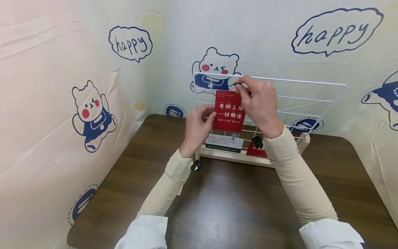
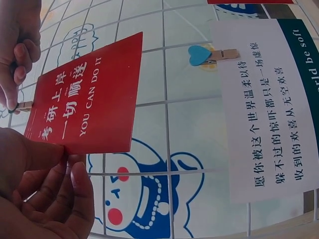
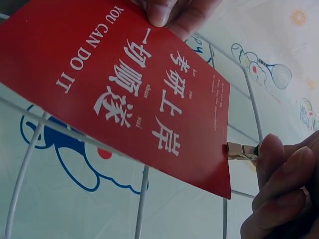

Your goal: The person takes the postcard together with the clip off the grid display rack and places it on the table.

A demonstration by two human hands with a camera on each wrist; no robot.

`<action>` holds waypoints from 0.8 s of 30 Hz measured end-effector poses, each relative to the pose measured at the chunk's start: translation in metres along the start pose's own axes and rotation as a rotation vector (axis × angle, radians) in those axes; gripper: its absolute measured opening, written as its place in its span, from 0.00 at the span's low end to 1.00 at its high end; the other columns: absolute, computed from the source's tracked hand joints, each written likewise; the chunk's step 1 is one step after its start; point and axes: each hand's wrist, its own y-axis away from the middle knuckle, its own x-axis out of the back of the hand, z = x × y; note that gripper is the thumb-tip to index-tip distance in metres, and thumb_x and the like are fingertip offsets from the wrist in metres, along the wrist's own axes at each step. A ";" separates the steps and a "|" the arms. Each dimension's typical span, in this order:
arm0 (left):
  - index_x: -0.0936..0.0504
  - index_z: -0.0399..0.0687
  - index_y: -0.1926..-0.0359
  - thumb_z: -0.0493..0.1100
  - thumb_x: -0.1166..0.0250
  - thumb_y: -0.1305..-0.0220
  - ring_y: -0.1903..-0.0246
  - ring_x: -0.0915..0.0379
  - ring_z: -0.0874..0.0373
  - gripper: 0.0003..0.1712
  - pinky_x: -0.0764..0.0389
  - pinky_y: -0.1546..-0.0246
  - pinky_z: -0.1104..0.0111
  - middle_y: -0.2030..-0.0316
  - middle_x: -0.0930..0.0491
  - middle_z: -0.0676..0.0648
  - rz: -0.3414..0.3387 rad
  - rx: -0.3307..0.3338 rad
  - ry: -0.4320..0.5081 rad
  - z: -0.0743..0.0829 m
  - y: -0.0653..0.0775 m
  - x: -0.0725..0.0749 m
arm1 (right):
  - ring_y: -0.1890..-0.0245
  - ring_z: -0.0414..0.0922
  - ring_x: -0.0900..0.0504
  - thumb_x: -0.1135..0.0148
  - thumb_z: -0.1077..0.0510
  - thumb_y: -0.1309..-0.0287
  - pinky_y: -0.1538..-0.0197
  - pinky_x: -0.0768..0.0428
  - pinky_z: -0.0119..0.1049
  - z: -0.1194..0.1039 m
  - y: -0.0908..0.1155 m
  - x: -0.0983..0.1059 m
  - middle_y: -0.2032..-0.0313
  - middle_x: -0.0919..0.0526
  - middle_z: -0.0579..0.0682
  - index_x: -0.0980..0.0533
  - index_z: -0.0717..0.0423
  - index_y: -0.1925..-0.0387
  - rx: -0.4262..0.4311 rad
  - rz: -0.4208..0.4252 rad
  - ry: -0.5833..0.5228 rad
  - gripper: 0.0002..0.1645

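A red card (image 1: 228,112) with white lettering stands upright against the white wire grid (image 1: 298,98). Its left edge is pinched between thumb and fingers of my left hand (image 1: 199,128). My right hand (image 1: 259,102) pinches a small wooden clothespin (image 3: 241,151) with a green end, whose jaws meet the card's top edge near the right corner. Below hangs a white and green card (image 2: 264,114), fixed to the grid by a clothespin with a blue heart (image 2: 200,55). A second red card (image 1: 255,150) sits low on the grid, partly hidden by my right wrist.
The grid stands in a pale wooden base (image 1: 236,160) on a dark brown table (image 1: 217,207). Behind it hangs a printed cloth (image 1: 174,41) with cartoon bears. A pale flat edge (image 1: 180,190) shows beside my left sleeve.
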 end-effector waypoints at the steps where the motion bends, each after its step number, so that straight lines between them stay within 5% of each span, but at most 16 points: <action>1: 0.14 0.44 0.42 0.42 0.33 0.28 0.55 0.11 0.55 0.16 0.10 0.54 0.64 0.48 0.10 0.45 0.002 -0.001 -0.001 0.000 0.000 0.000 | 0.85 0.49 0.28 0.38 0.61 0.28 0.79 0.43 0.28 0.000 0.000 0.000 0.76 0.13 0.62 0.13 0.63 0.56 0.003 0.005 -0.002 0.11; 9: 0.14 0.44 0.42 0.42 0.33 0.28 0.54 0.10 0.54 0.16 0.10 0.54 0.64 0.48 0.10 0.44 0.003 -0.008 -0.007 0.001 0.002 -0.001 | 0.87 0.43 0.36 0.39 0.62 0.28 0.80 0.47 0.29 0.001 0.003 0.007 0.83 0.19 0.60 0.13 0.63 0.56 0.037 0.023 -0.003 0.11; 24: 0.14 0.44 0.43 0.41 0.33 0.28 0.55 0.10 0.55 0.16 0.10 0.54 0.64 0.48 0.10 0.45 0.013 -0.004 0.008 0.002 0.001 0.001 | 0.86 0.44 0.35 0.41 0.62 0.26 0.81 0.42 0.29 0.001 0.023 0.026 0.84 0.25 0.58 0.17 0.66 0.51 0.012 -0.005 0.016 0.12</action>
